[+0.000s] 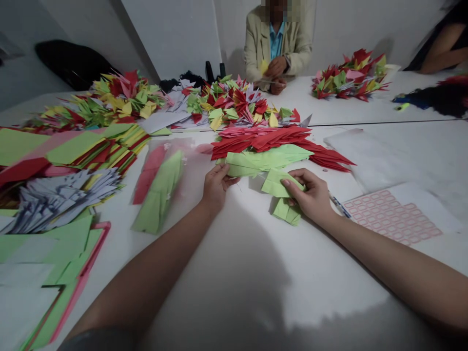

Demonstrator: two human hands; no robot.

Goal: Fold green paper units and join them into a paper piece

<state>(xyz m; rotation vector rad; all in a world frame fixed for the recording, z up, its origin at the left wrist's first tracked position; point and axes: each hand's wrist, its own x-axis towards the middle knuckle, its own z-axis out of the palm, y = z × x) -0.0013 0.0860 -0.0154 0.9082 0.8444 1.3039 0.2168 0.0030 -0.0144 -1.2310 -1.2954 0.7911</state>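
My left hand (216, 189) is closed at the left end of a long bunch of green folded paper pieces (256, 163), thumb and fingers pinching its edge. In my right hand (310, 192) are a few shorter green folded papers (275, 183), gripped between thumb and fingers. One more green folded piece (287, 212) hangs or lies just under them; I cannot tell which. Thin pale threads show near both hands. Right behind the green bunch lies a pile of red folded papers (270, 139), partly covered by it.
Clear plastic bags with red and green folded papers (161, 195) lie left. Paper stacks (69, 200) fill the left side. Heaps of colourful folded shapes (237, 102) stand behind. At right are a label sheet (395, 217), a pen (340, 204) and plastic (365, 156). A person (276, 48) sits opposite.
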